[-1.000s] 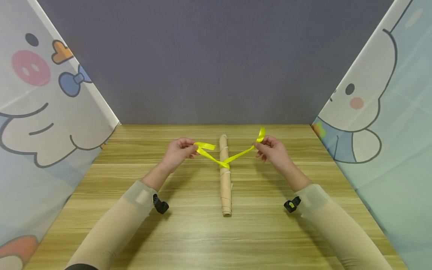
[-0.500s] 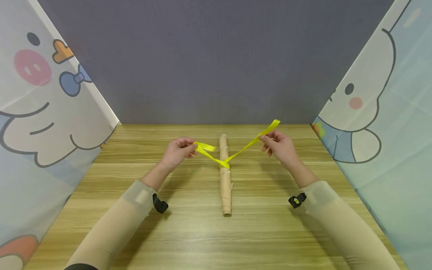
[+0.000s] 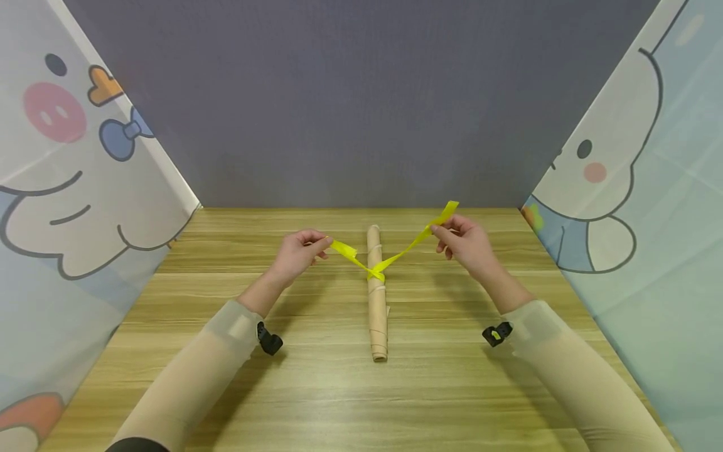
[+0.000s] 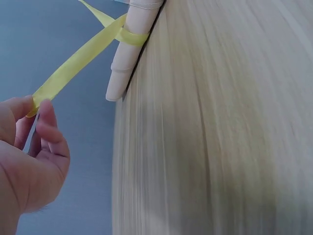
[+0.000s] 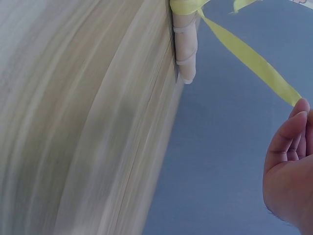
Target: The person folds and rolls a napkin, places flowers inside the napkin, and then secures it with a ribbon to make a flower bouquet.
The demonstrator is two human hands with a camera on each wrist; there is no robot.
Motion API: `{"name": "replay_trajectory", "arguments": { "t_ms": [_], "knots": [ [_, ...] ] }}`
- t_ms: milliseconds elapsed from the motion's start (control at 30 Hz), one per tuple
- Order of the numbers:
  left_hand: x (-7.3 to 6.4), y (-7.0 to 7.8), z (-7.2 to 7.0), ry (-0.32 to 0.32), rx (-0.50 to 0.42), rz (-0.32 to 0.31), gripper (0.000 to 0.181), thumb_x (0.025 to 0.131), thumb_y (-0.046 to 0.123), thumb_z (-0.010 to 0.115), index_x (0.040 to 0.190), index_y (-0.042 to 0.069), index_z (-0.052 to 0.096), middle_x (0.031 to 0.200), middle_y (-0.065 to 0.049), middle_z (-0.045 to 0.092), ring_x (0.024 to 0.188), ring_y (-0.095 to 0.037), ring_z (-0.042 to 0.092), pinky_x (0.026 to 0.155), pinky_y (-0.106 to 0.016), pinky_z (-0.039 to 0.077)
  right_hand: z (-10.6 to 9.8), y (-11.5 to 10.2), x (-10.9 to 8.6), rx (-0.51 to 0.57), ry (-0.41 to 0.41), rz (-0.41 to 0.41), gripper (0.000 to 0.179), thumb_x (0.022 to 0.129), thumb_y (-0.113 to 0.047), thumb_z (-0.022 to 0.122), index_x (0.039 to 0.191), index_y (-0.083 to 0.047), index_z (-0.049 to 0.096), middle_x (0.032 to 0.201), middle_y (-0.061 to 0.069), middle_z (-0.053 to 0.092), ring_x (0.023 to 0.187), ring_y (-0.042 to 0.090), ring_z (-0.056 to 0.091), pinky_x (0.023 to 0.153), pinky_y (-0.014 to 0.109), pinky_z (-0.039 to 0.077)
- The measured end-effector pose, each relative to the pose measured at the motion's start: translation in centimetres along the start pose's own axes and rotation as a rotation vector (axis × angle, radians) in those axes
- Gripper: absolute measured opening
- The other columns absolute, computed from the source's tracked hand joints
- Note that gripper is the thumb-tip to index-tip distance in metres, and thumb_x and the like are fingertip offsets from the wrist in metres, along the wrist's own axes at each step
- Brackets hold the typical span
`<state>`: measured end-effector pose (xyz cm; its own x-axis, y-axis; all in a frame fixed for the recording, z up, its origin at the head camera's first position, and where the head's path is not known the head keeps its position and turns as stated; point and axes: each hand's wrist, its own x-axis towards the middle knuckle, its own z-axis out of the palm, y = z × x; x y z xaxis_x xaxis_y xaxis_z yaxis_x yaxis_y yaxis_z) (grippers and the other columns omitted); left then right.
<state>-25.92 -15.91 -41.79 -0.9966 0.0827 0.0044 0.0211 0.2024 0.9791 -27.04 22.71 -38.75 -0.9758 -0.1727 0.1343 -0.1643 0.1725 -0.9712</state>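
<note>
A beige rolled-up sheet lies lengthwise on the wooden table, with a yellow ribbon looped round it and crossed on top. Thumb and fingertips of my left hand pinch one end of the ribbon, up and to the left of the roll. On the other side, my right hand pinches the second end, whose tail sticks up past the fingers. Both strands slope down to the crossing in a V. The left wrist view shows the left strand stretched flat; the right wrist view shows the right strand rather straight.
The wooden table runs back to a grey panel. Cartoon-printed cloths stand along the left and right sides. Small black devices sit at both wrists. Thin pale bands circle the roll.
My right hand has moved right and slightly up, with more ribbon tail beyond its fingers, then back a little left. At my left fingers the loose ribbon end has dropped nearer the strand.
</note>
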Motion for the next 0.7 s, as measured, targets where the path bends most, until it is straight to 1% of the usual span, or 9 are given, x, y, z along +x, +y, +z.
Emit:
{"name": "replay_trajectory", "arguments": {
  "t_ms": [100,167,233,300,367,400,500,567,700],
  "knots": [
    [0.2,0.1,0.2,0.006,0.0,-0.011,0.027,0.106,0.025,0.076,0.117,0.001,0.076,0.087,0.006,0.067,0.072,-0.009,0.06,0.063,-0.023,0.047,0.1,-0.1,0.0,-0.008,-0.006,0.0,0.025,0.108,-0.021,0.073,0.112,0.003,0.068,0.08,-0.007,0.07,0.068,0.009,0.065,0.058,0.023,0.053],
    [0.3,0.2,0.3,-0.005,-0.028,-0.017,0.027,0.107,0.025,0.075,0.118,0.0,0.075,0.083,0.004,0.067,0.067,-0.009,0.055,0.061,-0.023,0.046,0.1,-0.2,0.0,-0.013,-0.008,-0.005,0.024,0.108,-0.022,0.073,0.111,0.002,0.068,0.079,-0.007,0.07,0.068,0.01,0.064,0.058,0.023,0.053],
    [0.4,0.2,0.5,-0.025,-0.062,-0.027,0.028,0.109,0.023,0.073,0.121,-0.001,0.073,0.081,0.002,0.071,0.064,-0.008,0.056,0.06,-0.022,0.048,0.2,-0.3,0.0,-0.017,-0.01,-0.01,0.024,0.108,-0.022,0.073,0.11,0.001,0.068,0.079,-0.006,0.07,0.068,0.011,0.064,0.058,0.024,0.053],
    [0.4,0.3,0.6,-0.05,-0.088,-0.044,0.029,0.111,0.023,0.069,0.126,-0.002,0.07,0.083,0.001,0.077,0.064,-0.008,0.063,0.062,-0.024,0.053,0.2,-0.3,0.0,-0.017,-0.012,-0.013,0.024,0.108,-0.022,0.073,0.109,0.001,0.067,0.079,-0.006,0.069,0.068,0.012,0.064,0.057,0.024,0.053],
    [0.5,0.3,0.9,-0.075,-0.111,-0.056,0.031,0.112,0.023,0.066,0.131,-0.002,0.066,0.092,-0.005,0.083,0.07,-0.01,0.073,0.067,-0.027,0.06,0.2,-0.3,0.0,-0.013,-0.014,-0.015,0.025,0.108,-0.021,0.073,0.109,0.003,0.067,0.079,-0.006,0.069,0.068,0.012,0.064,0.057,0.024,0.053],
    [0.5,0.3,1.1,-0.087,-0.119,-0.055,0.032,0.113,0.023,0.065,0.133,-0.002,0.065,0.099,-0.011,0.084,0.075,-0.011,0.077,0.071,-0.029,0.063,0.2,-0.3,0.1,-0.011,-0.016,-0.016,0.025,0.108,-0.021,0.073,0.109,0.004,0.067,0.079,-0.006,0.069,0.067,0.012,0.064,0.057,0.024,0.053],
    [0.7,0.2,1.8,-0.117,-0.145,-0.042,0.034,0.114,0.022,0.063,0.136,-0.003,0.062,0.122,-0.024,0.08,0.091,-0.016,0.083,0.086,-0.037,0.067,0.3,-0.3,0.1,-0.008,-0.022,-0.018,0.027,0.108,-0.02,0.073,0.11,0.006,0.066,0.079,-0.006,0.069,0.067,0.012,0.064,0.057,0.024,0.053],
    [0.8,0.2,2.4,-0.131,-0.161,-0.027,0.033,0.114,0.02,0.063,0.135,-0.005,0.062,0.132,-0.029,0.075,0.099,-0.018,0.084,0.094,-0.044,0.066,0.4,-0.4,0.1,-0.009,-0.027,-0.024,0.028,0.108,-0.02,0.072,0.111,0.006,0.066,0.079,-0.006,0.069,0.067,0.012,0.064,0.057,0.024,0.053],
    [1.0,0.3,3.6,-0.134,-0.179,-0.007,0.034,0.114,0.017,0.063,0.136,-0.008,0.061,0.139,-0.031,0.071,0.112,-0.024,0.082,0.104,-0.054,0.06,0.6,-0.6,0.1,-0.013,-0.033,-0.036,0.027,0.108,-0.021,0.072,0.111,0.006,0.067,0.08,-0.006,0.07,0.066,0.013,0.064,0.057,0.025,0.053]
  ]
}}
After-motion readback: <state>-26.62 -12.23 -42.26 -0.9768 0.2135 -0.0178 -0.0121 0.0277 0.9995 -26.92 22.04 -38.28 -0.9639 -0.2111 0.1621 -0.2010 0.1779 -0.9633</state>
